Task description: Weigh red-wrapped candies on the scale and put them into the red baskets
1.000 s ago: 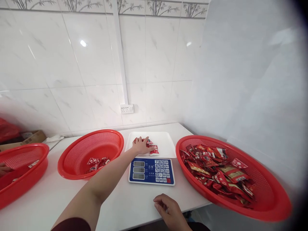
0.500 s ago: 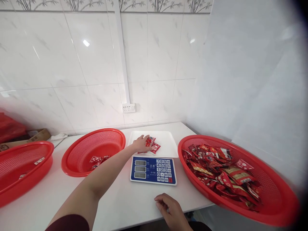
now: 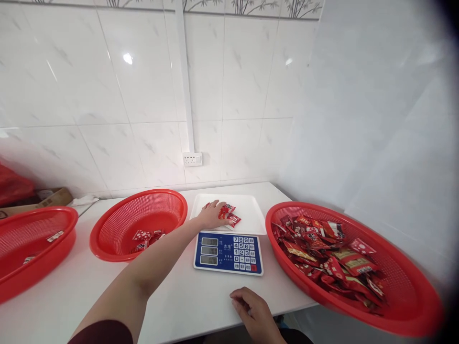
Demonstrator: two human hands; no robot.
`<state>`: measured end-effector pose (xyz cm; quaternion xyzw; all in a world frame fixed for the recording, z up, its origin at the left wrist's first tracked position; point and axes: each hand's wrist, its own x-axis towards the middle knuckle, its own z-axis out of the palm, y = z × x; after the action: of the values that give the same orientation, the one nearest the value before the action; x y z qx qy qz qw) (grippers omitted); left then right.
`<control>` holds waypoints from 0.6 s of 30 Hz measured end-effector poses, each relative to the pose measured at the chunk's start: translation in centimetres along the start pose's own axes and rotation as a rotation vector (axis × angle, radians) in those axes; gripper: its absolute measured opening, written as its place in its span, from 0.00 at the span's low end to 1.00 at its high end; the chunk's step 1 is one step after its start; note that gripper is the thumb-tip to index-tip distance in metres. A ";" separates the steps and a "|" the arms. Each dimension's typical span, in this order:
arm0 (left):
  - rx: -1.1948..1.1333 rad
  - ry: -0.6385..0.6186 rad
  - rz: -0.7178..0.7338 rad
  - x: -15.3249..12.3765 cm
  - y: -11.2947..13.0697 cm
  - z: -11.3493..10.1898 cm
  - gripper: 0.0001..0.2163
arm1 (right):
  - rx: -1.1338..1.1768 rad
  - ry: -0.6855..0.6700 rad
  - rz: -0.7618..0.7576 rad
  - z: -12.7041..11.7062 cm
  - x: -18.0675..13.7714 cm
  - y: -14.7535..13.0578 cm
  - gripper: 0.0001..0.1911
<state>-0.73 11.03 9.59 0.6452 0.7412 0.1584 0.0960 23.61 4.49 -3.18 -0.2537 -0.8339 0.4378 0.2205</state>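
My left hand (image 3: 214,215) reaches over the white weighing tray (image 3: 247,217) of a digital scale, its fingers curled round small red snack packets (image 3: 234,220). Some of these packets are hidden beneath the palm and fingers. In front of the tray is the scale's blue panel (image 3: 228,253), with three displays on the left and a keypad on the right. My right hand (image 3: 254,310) is at the table's front edge, below the panel. Its fingers are loosely curled in, and nothing shows in them.
A large red basket (image 3: 419,286) on the right holds a heap of red and gold packets. Left of the scale, another red basket (image 3: 138,203) has several packets at its bottom. A third basket (image 3: 43,272) stands farther left. A socket (image 3: 192,159) is on the tiled wall.
My left hand has shifted slightly right on the tray, and the packets under it have moved with it. The right hand stays in place. The camera view has tilted a little.
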 end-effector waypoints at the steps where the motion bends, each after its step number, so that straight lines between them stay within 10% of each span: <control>1: -0.016 0.025 0.002 -0.2 0.0 -0.5 0.38 | -0.001 0.000 0.001 0.0 0.0 0.0 0.11; 9: -0.036 0.213 -0.019 -6.0 -1.6 -5.5 0.30 | -0.002 -0.001 0.001 -0.1 0.0 -0.3 0.12; 18: 0.206 -0.004 -0.284 -17.6 -5.4 -4.2 0.32 | 0.083 -0.005 0.047 -0.4 0.6 -0.4 0.12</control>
<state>-4.62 -7.47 10.49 0.5407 0.8370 0.0652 0.0525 23.30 4.90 -2.58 -0.2626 -0.8094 0.4778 0.2183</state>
